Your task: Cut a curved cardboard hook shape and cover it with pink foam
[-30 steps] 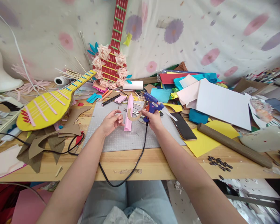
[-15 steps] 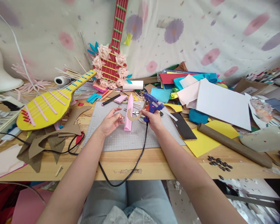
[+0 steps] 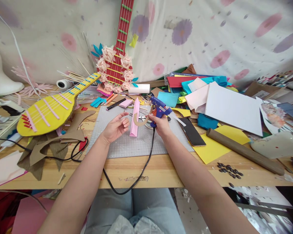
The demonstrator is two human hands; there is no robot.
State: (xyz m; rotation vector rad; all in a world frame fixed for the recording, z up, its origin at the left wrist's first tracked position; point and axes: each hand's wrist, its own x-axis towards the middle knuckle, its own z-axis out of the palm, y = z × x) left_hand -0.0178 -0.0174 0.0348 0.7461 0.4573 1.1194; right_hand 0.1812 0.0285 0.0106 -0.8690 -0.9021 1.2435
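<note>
In my right hand (image 3: 161,125) is a blue glue gun (image 3: 159,107) with a clear glue stick sticking out of its back and a black cord hanging down. A curved strip of brown cardboard (image 3: 141,123) is also at the fingers of that hand, its hooked end pointing left. My left hand (image 3: 116,127) hovers over the mat with its fingers loosely curled and apart, nothing visible in it. Between the hands a folded pink paper piece (image 3: 135,117) lies on the grey cutting mat (image 3: 107,143). Scissors (image 3: 144,118) lie partly hidden behind the cardboard strip.
A yellow paper instrument (image 3: 42,112) and cardboard scraps (image 3: 73,130) lie left. A red flowered guitar (image 3: 116,70) leans behind. Right are a phone (image 3: 192,131), a white board (image 3: 234,109), a brown roll (image 3: 244,151) and black oval pieces (image 3: 229,170). The gun's cord (image 3: 134,188) loops over the table edge.
My left hand has shifted slightly left, its fingers curling a little differently. My right hand, the glue gun and the cardboard strip stay nearly still.
</note>
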